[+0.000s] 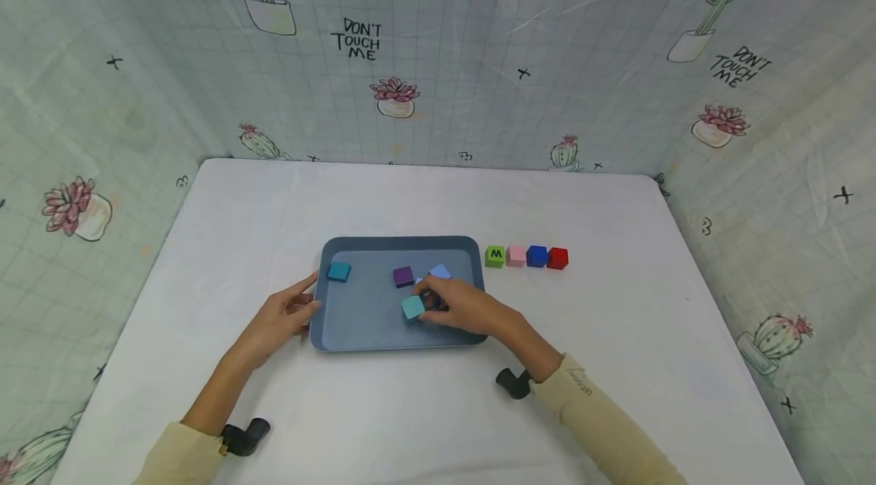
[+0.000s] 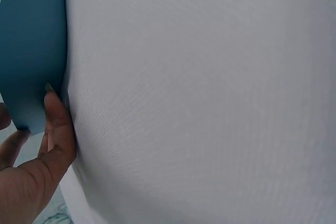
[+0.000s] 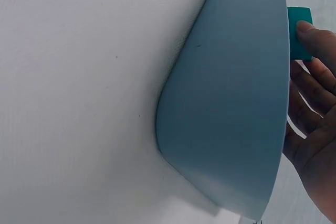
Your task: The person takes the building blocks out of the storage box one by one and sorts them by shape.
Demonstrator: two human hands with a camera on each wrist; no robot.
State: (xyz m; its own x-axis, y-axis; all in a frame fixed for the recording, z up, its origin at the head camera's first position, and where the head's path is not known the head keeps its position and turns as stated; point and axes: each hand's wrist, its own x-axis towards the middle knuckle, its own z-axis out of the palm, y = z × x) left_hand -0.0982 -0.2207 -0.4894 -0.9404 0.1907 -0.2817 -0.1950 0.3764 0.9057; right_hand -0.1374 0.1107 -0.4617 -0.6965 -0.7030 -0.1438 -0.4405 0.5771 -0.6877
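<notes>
A blue-grey tray [image 1: 369, 329] lies on the white table. My left hand [image 1: 284, 318] holds its left side, fingers at the rim; in the left wrist view the thumb [image 2: 58, 119] lies against the outer wall. Over the tray's right half, my right hand [image 1: 458, 306] pinches a turquoise block [image 1: 413, 308] between thumb and fingers. The same block shows beyond the tray wall in the right wrist view. A purple block [image 1: 403, 277] and a light blue block [image 1: 440, 271], partly hidden by the right hand, sit in the tray. A teal block [image 1: 338, 271] is near its left end.
Just right of the tray stands a row of blocks: green [image 1: 495, 256] with a letter, pink [image 1: 516, 255], blue [image 1: 537, 256] and red [image 1: 557, 258]. The white table [image 1: 616, 363] is enclosed by a cactus-print cloth [image 1: 452, 90] at the back and sides.
</notes>
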